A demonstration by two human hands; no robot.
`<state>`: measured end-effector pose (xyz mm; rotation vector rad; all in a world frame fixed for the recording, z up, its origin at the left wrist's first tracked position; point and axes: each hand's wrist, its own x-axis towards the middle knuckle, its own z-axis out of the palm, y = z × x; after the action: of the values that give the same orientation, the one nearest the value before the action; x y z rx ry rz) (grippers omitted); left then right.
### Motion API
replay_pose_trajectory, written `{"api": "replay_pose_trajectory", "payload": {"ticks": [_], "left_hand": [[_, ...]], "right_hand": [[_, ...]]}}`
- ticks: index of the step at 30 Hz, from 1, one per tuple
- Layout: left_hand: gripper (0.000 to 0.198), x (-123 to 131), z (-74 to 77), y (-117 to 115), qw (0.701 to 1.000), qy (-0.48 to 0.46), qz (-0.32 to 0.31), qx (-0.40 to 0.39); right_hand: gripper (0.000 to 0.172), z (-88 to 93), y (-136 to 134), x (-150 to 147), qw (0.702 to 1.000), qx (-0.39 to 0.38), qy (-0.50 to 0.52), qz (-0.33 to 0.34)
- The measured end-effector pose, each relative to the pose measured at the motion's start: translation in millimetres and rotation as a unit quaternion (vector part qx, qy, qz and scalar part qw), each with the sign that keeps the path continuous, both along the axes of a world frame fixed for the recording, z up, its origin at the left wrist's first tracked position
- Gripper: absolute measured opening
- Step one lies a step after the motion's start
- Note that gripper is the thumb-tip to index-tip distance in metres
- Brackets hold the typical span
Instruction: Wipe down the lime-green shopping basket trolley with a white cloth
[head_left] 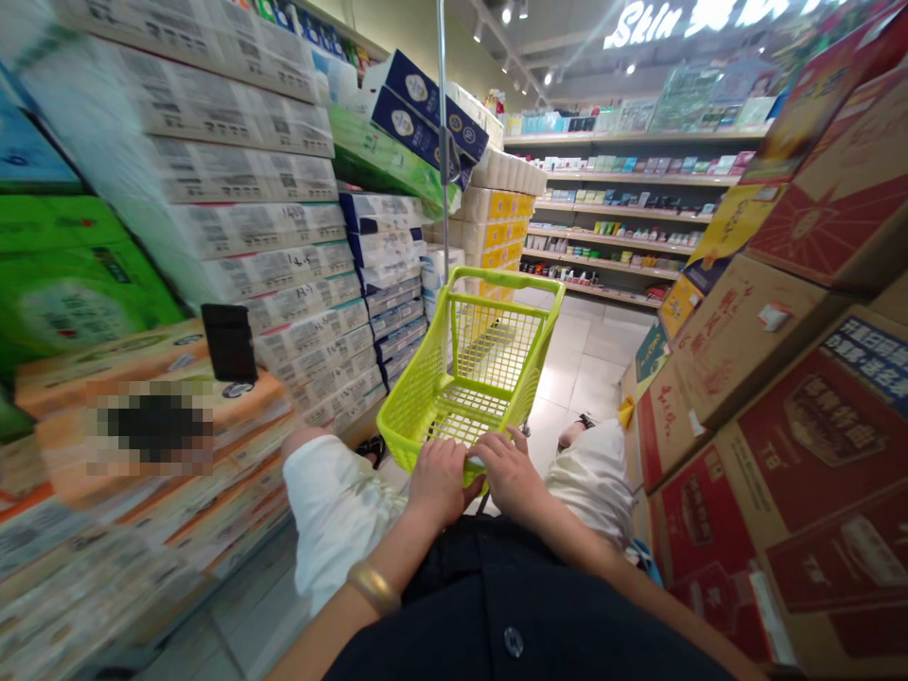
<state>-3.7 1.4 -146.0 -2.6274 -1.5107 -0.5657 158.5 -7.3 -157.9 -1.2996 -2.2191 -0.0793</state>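
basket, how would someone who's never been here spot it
White packs are stacked left, cardboard boxes right. Between them, left hand and right hand hold the basket by its near rim. Unlike those packages, it is lime-green with open mesh walls.

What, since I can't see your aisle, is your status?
Left hand, right hand: gripping lime-green shopping basket, near rim. Basket ahead of dark shirt. White cartons stacked left, brown-and-red cartons right.

I've got a lime-grn basket (415,392) w/ sq. grid pattern. My shirt (582,619)'s dk. navy, my bracelet (375,586) gold, the shorts (337,511) wht. L side: lt. orange packs (248,411), bright grn pack (134,270). R side: brn carton (815,218) w/ red rays. Floor tiles (567,350) pale wht.
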Motion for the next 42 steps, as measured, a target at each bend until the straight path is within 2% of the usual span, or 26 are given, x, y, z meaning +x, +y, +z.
{"api": "replay_pose_trajectory", "payload": {"ticks": [3,8,11,15,17,20,24,27,30,33,36,39,42], "left_hand": [[0.023,-4,-0.5,0,1.0,-0.001,-0.003,-0.002],[0.022,-5,-2.4,0,1.0,-0.004,-0.006,0.0],[0.022,-4,-4.2,0,1.0,-0.009,-0.009,0.007],[0.022,-9,-7.8,1,0.999,-0.019,-0.022,0.017],[0.022,-12,-9.3,1,0.999,-0.023,-0.027,0.021],[0.021,-14,-10.1,2,0.999,-0.024,-0.021,0.026],[0.018,-12,-9.8,2,0.999,-0.021,-0.011,0.025],[0.019,-11,-10.0,2,0.999,-0.022,-0.011,0.026],[0.019,-14,-10.0,2,0.999,-0.022,-0.017,0.035],[0.02,-18,-9.8,2,0.999,-0.018,-0.023,0.039],[0.019,-17,-10.2,2,0.999,-0.016,-0.016,0.039],[0.019,-13,-11.2,2,0.999,-0.019,-0.013,0.039],[0.018,-10,-11.5,3,0.999,-0.019,-0.014,0.034]], "right_hand": [[0.037,2.6,5,8,1.0,0.013,0.009,0.025],[0.044,16.5,30,34,0.999,0.02,0.015,-0.042],[0.043,12.6,26,25,0.998,0.017,0.022,-0.048],[0.034,2.2,4,0,1.0,0.002,0.016,0.008],[0.032,3.0,1,-3,0.999,-0.007,0.01,0.033],[0.034,12.8,14,9,0.999,-0.02,0.006,0.041],[0.038,23.1,34,25,1.0,-0.021,0.018,-0.003],[0.037,17.6,31,17,1.0,-0.011,0.013,-0.016],[0.033,7.8,16,1,1.0,-0.003,0.006,0.015],[0.033,6.6,9,-2,0.999,-0.01,0.007,0.053],[0.034,16.3,21,14,0.998,-0.029,0.012,0.062],[0.036,24.6,38,30,0.998,-0.045,0.023,0.03],[0.036,21.6,38,27,0.999,-0.037,0.025,0.005]]}}
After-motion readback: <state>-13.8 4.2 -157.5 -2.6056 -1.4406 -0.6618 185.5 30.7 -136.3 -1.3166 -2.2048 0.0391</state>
